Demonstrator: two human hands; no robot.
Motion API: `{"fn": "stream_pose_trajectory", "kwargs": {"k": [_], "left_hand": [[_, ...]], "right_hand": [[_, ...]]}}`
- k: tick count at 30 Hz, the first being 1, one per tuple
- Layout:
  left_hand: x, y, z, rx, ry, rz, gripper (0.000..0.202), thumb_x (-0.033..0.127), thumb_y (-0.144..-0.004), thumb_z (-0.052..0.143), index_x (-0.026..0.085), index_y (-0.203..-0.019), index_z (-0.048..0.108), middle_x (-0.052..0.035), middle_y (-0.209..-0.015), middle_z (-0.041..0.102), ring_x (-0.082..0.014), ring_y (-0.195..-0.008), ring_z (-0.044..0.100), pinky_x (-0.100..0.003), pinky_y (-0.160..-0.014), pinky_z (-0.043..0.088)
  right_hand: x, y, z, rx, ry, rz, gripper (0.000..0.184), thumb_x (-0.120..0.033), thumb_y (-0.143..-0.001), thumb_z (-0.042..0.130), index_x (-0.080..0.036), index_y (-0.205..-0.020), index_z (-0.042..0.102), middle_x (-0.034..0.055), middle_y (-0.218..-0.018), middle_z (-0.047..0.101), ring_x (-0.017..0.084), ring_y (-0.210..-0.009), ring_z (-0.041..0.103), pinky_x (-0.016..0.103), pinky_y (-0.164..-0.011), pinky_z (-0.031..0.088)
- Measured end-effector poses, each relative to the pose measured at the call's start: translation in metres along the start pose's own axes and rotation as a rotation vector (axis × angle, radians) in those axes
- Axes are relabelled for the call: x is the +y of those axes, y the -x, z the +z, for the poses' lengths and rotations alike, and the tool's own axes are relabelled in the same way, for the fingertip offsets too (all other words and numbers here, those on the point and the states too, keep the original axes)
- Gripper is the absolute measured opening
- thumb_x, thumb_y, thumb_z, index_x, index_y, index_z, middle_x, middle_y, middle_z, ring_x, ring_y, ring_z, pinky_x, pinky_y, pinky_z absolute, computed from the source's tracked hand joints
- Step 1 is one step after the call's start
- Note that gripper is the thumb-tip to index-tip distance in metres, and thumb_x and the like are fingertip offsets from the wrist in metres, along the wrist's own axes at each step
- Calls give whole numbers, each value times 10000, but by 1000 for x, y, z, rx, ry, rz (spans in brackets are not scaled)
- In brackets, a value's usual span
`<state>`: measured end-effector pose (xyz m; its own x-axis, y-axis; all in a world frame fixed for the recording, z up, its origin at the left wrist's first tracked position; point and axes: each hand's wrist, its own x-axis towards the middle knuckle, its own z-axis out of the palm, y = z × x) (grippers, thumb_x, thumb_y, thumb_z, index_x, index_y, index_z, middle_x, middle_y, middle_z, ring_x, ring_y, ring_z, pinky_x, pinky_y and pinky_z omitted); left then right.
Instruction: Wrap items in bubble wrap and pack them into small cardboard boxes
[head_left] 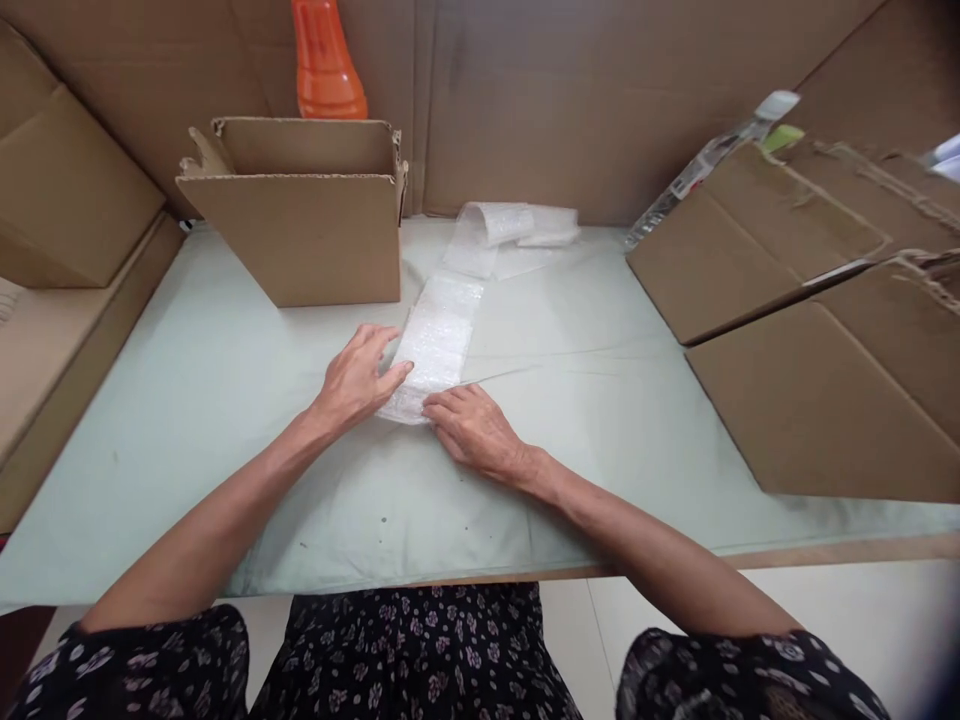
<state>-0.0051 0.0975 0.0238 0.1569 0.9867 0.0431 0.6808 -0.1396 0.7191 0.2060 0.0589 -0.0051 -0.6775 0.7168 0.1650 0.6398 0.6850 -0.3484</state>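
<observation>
A long strip of clear bubble wrap (444,325) lies on the pale green cloth, running from between my hands toward the back, where its far end curls over. My left hand (361,372) is at the strip's left edge, thumb and fingers apart, the thumb over the wrap. At the near right corner, my right hand (474,430) has its fingers bent down on the wrap. The near end looks folded or doubled; whether something lies inside it I cannot make out.
An open cardboard box (337,240) stands behind my left hand, with an orange bottle (328,65) beyond it. More cardboard boxes (832,390) fill the right side, beside a clear plastic bottle (705,170). Another box (67,330) borders the left. Cardboard walls (600,110) close off the back.
</observation>
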Motion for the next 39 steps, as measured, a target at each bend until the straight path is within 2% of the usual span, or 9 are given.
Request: {"fn": "stream_pose_trajectory", "kwargs": {"k": [6,9,14,20,23,26,29,33,39], "left_hand": [[-8,48,-17,-457,302,232,748,509,-860,617,256,-1531,405,-102,-1522,511,-309,-1338,521,-432,-1074,456],[-6,46,-1,-333,201,89,639,368,-832,635,214,-1441,517,-76,-1158,693,-235,-1014,641,-355,-882,513],[-2,25,22,-193,236,-83,558,227,-831,532,159,-1385,549,71,-638,441,-124,-612,454,-259,-626,392],[-6,26,25,-84,200,-69,613,222,-826,532,141,-1431,474,-8,-868,629,-133,-667,548,-276,-652,456],[-6,44,18,78,46,207,603,266,-826,611,152,-1407,492,-153,-1325,600,-249,-1095,618,-400,-925,504],[-6,65,11,-19,-58,471,537,226,-861,618,203,-1389,521,-126,-1278,661,-278,-1202,590,-474,-1054,443],[-5,72,10,-141,-6,349,470,178,-906,525,207,-1375,543,-70,-1038,728,-204,-902,666,-393,-895,530],[-6,58,20,-177,39,101,485,206,-893,519,200,-1378,544,-53,-1025,714,-137,-670,600,-312,-732,543],[-10,52,26,63,-80,292,414,247,-909,559,175,-1316,587,-133,-1220,649,-263,-1112,609,-422,-960,503]], "right_hand": [[11,4,-36,-217,-629,280,260,-294,-964,493,-183,-740,566,-45,-621,472,105,-568,409,252,-576,299],[15,5,-38,-225,-595,334,248,-321,-954,507,-186,-758,577,-37,-622,489,119,-575,431,258,-571,319],[-3,23,-33,305,88,174,254,-274,-973,538,-165,-1185,626,120,-1079,702,247,-958,612,380,-820,410],[-2,19,-6,124,260,-82,245,-217,-976,531,-128,-1171,651,148,-1229,690,282,-1075,601,411,-865,408],[8,8,-4,58,171,-28,256,-149,-1008,443,-139,-1099,682,122,-1132,731,250,-1020,631,404,-860,404],[10,8,-19,-23,-44,22,251,-173,-1014,457,-160,-1095,694,90,-1043,754,230,-957,657,390,-870,425],[5,18,-33,-109,-253,62,251,-238,-1024,468,-207,-1117,699,54,-1047,762,213,-926,676,347,-827,468],[-7,31,-33,131,-35,116,286,-271,-995,523,-195,-1247,635,128,-1244,693,287,-1100,624,432,-908,454],[-3,18,-12,44,158,-28,276,-154,-969,504,-180,-1200,654,143,-1208,695,284,-1075,603,451,-907,423]]}}
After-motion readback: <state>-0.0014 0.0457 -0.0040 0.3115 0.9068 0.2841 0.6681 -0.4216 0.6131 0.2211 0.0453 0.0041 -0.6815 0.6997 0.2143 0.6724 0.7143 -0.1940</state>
